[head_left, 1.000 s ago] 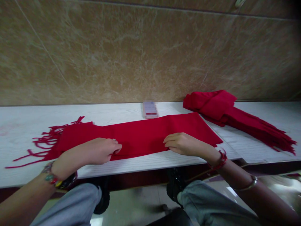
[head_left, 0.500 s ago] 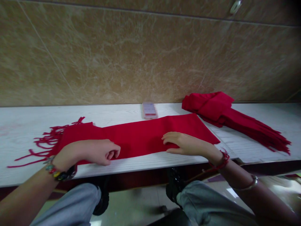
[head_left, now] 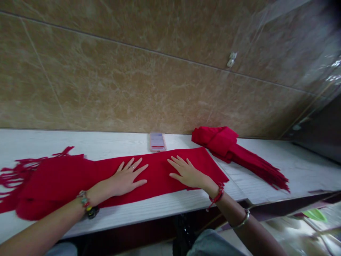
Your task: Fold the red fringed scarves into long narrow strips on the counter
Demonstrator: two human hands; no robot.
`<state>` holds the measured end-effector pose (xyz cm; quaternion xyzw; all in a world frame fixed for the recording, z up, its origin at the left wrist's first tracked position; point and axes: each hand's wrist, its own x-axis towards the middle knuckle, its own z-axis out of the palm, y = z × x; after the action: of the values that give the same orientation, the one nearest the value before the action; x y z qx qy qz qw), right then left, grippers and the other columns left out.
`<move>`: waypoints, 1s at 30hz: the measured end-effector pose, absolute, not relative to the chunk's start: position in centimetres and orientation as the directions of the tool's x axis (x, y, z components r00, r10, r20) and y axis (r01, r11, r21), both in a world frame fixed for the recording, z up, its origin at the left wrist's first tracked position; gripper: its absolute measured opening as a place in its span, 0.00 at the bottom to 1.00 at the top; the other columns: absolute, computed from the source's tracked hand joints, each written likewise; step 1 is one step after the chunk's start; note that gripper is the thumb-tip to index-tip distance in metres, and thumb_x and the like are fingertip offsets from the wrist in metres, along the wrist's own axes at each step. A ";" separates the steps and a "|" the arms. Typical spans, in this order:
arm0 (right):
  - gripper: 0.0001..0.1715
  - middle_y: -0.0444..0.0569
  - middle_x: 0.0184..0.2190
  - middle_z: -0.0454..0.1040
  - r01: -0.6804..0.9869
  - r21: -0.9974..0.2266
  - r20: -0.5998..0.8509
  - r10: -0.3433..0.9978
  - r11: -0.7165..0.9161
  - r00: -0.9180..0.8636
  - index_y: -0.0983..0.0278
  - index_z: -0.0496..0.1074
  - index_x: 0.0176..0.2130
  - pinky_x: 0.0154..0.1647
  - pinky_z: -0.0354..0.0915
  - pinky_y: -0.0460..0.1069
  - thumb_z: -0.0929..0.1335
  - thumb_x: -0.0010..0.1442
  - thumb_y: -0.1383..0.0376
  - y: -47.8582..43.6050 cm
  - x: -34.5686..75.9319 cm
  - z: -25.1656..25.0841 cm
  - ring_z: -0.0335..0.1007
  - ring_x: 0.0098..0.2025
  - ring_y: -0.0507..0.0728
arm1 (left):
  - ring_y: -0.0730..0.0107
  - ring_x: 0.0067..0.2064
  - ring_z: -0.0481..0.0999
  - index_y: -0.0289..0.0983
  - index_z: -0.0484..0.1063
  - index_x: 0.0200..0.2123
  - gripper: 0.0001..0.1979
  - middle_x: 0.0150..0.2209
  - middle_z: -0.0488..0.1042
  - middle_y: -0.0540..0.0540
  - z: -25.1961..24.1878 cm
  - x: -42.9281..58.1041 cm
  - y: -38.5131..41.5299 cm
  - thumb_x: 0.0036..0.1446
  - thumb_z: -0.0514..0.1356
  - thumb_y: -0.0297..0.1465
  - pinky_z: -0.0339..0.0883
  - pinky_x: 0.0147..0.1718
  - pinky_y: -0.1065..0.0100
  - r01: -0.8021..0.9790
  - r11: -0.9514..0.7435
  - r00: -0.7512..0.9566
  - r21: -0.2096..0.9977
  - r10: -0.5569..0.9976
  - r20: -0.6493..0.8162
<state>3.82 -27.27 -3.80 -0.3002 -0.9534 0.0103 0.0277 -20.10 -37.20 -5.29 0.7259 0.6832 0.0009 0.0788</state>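
A red fringed scarf (head_left: 157, 177) lies spread lengthwise along the white tabletop, its tassels at the far left. My left hand (head_left: 125, 180) rests flat on its middle, fingers spread, with a ring on one finger. Toward the scarf's right end, my right hand (head_left: 188, 172) also lies palm down with fingers apart. Neither hand grips the cloth. Behind and to the right sits a second red scarf (head_left: 215, 140), bunched at one end with its fringe pointing right.
A phone-like flat object (head_left: 157, 142), its face blurred, lies between the scarf and the marbled wall (head_left: 119, 81). The white table (head_left: 128, 217) has its front edge close to my legs. A green item (head_left: 315, 214) shows low at the right.
My left hand has uncurled and moved right onto the scarf's middle. The right hand has flattened onto the cloth. The view has turned, so more of the right side shows.
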 end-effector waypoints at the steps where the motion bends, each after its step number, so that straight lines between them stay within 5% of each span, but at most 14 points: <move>1: 0.33 0.50 0.63 0.44 0.584 -0.048 0.024 0.585 0.811 -0.811 0.59 0.45 0.61 0.56 0.45 0.67 0.52 0.61 0.50 -26.6 4.6 -3.8 0.36 0.63 0.63 | 0.49 0.63 0.35 0.50 0.45 0.60 0.31 0.63 0.40 0.45 -5.3 -20.3 -37.3 0.55 0.45 0.51 0.36 0.54 0.42 0.992 -0.038 0.053 0.120 0.991 -0.125; 8: 0.34 0.53 0.62 0.45 0.742 -0.003 -0.098 0.738 0.671 -0.668 0.61 0.45 0.62 0.58 0.43 0.64 0.53 0.61 0.51 -21.4 10.5 -4.1 0.36 0.63 0.62 | 0.49 0.63 0.31 0.45 0.41 0.61 0.35 0.63 0.34 0.43 -4.5 -20.5 -37.6 0.53 0.44 0.53 0.32 0.54 0.41 0.989 0.016 0.011 0.144 0.982 -0.186; 15: 0.35 0.58 0.62 0.45 0.698 0.033 0.211 0.677 0.716 -0.705 0.68 0.46 0.61 0.57 0.47 0.64 0.52 0.61 0.52 -21.7 5.7 -3.6 0.37 0.63 0.64 | 0.54 0.63 0.33 0.37 0.42 0.62 0.37 0.63 0.34 0.41 -4.4 -19.4 -37.0 0.55 0.44 0.52 0.33 0.57 0.48 0.980 -0.142 0.158 0.143 0.982 -0.105; 22: 0.28 0.54 0.61 0.50 0.738 0.132 0.096 0.732 0.662 -0.674 0.62 0.52 0.59 0.54 0.49 0.66 0.52 0.63 0.57 -19.4 6.4 -6.5 0.43 0.61 0.65 | 0.54 0.63 0.32 0.38 0.38 0.62 0.40 0.63 0.33 0.43 -4.3 -18.7 -37.2 0.52 0.41 0.56 0.34 0.57 0.48 0.981 -0.132 0.158 0.139 0.968 -0.197; 25: 0.25 0.56 0.59 0.54 0.771 0.192 0.129 0.763 0.607 -0.633 0.64 0.59 0.56 0.54 0.50 0.66 0.51 0.63 0.61 -17.5 9.8 -7.3 0.48 0.60 0.65 | 0.54 0.63 0.32 0.38 0.38 0.62 0.41 0.63 0.32 0.42 -4.3 -19.0 -37.4 0.52 0.42 0.56 0.33 0.57 0.47 0.983 -0.127 0.152 0.131 0.968 -0.201; 30: 0.28 0.66 0.56 0.57 0.854 0.122 0.318 0.795 0.506 -0.517 0.74 0.58 0.55 0.53 0.53 0.64 0.54 0.62 0.59 -17.1 11.0 -6.1 0.50 0.59 0.66 | 0.53 0.63 0.32 0.36 0.39 0.62 0.41 0.63 0.33 0.40 -2.9 -20.5 -39.0 0.53 0.44 0.54 0.35 0.57 0.48 0.994 -0.044 0.069 0.100 0.963 -0.259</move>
<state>11.01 -17.07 -6.13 -0.4788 -0.8608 -0.1325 0.1108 -20.45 -38.99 -2.93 0.7200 0.6796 -0.0605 0.1268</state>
